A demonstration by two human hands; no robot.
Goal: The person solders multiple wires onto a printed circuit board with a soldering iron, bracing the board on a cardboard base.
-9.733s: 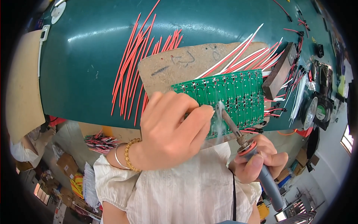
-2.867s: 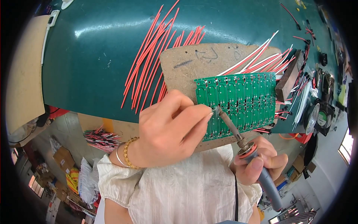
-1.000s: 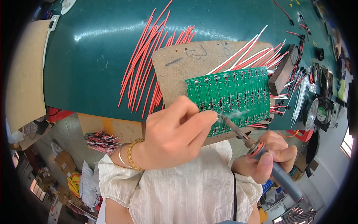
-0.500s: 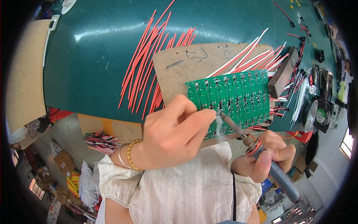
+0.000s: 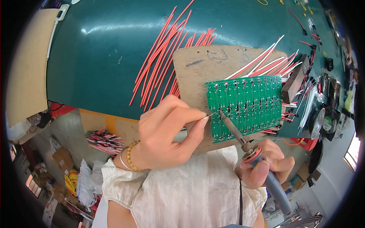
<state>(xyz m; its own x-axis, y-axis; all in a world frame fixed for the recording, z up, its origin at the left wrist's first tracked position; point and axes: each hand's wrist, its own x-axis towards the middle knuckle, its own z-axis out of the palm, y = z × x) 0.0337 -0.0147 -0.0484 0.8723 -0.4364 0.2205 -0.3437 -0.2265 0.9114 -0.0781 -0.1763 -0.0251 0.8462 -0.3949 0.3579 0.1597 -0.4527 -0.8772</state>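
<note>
A green circuit board panel (image 5: 247, 100) lies on a brown fibreboard (image 5: 192, 76). My right hand (image 5: 270, 164) is closed around the grey handle of a soldering iron (image 5: 280, 193). The iron's tip rests at or just over the panel's left part. Thumb and forefinger of my left hand (image 5: 167, 133) pinch a thin strand that looks like solder wire (image 5: 213, 114), just off the panel's left edge. Its end reaches toward the iron's tip; whether they touch is too small to tell. Red and white wires (image 5: 262, 60) stick out beyond the panel's far side.
Loose red wires (image 5: 159, 53) lie on the green tabletop (image 5: 95, 64) to the left. A dark metal bar (image 5: 294, 81) sits at the panel's right end. Farther right are white wires (image 5: 307, 106) and a black fan (image 5: 331, 119). A wire bundle (image 5: 104, 142) lies lower left.
My left fingers have drawn back leftward from over the panel to beside its edge. The iron's tip has shifted slightly left across the panel. Smoke near the tip has gone. The view has shifted.
</note>
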